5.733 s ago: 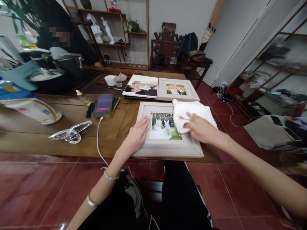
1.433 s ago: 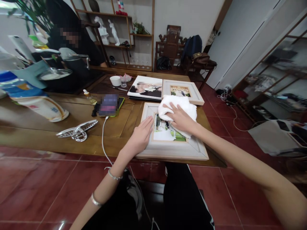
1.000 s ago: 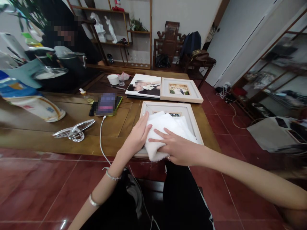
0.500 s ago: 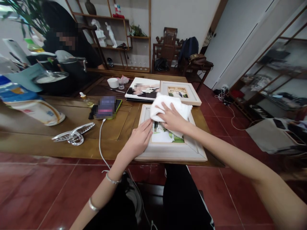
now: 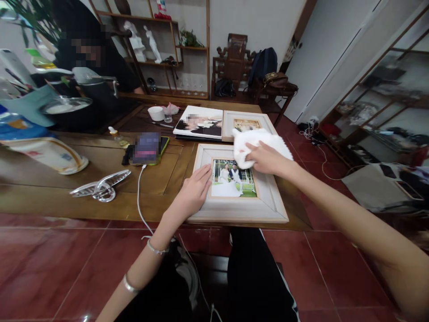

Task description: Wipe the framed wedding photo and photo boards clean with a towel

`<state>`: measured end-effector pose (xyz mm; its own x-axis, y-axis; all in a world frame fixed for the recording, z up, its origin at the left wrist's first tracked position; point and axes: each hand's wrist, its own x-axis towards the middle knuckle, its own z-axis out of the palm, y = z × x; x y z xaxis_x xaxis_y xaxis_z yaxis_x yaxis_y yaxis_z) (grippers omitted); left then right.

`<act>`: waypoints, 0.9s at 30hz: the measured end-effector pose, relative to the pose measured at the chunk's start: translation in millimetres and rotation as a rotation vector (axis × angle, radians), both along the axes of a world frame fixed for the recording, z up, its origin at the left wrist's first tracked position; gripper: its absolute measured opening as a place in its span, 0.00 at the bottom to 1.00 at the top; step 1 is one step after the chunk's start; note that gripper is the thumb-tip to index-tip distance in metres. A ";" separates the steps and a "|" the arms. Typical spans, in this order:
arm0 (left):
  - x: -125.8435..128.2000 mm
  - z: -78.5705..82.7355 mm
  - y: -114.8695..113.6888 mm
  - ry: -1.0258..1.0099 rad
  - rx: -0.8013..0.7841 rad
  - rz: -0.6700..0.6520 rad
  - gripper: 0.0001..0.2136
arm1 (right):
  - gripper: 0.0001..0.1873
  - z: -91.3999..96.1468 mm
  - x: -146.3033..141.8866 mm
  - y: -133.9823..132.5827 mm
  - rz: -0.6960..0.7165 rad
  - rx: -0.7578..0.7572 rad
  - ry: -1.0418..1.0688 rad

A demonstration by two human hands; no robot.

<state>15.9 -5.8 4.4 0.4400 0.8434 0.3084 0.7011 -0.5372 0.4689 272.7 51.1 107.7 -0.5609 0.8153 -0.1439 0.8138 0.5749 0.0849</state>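
Note:
A whitish picture frame [image 5: 241, 211] with a wedding photo [image 5: 233, 179] in it lies flat at the table's front edge. My left hand [image 5: 195, 191] rests on the frame's left side, its fingers stretched out together. With my right hand [image 5: 264, 157] I hold a white cloth [image 5: 250, 141] against the frame's upper right corner. The cloth covers that corner and part of a second picture frame [image 5: 270, 123] behind it. Beside the second frame lies a stack topped by a white photo panel [image 5: 197, 120].
On the wooden table [image 5: 170, 179] to the left are a phone [image 5: 146, 147] with a white charging cable [image 5: 140, 197], a clear hair claw [image 5: 102, 184], a dropper bottle [image 5: 118, 137] and a soft pack [image 5: 50, 154]. A person in black [image 5: 97, 58] sits across the table.
My right hand has moved the cloth to the right, from over the photo to the frame's upper right corner, uncovering the photo. My left hand has stayed on the frame.

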 end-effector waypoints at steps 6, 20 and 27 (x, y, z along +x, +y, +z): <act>0.2 8.3 3.2 -0.073 0.010 0.006 0.20 | 0.25 -4.7 57.8 -7.1 -0.067 -0.017 0.048; 1.4 3.6 3.9 -0.098 0.055 0.021 0.20 | 0.28 -1.5 45.7 -72.1 -0.072 -0.127 0.091; 1.2 4.3 3.2 -0.070 0.061 0.005 0.21 | 0.28 5.4 33.6 -158.2 -0.057 -0.235 0.188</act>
<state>17.0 -2.6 8.7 0.4118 0.8240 0.3891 0.6705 -0.5631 0.4830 306.3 -107.1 113.1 -0.5495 0.8031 -0.2305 0.8344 0.5136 -0.1999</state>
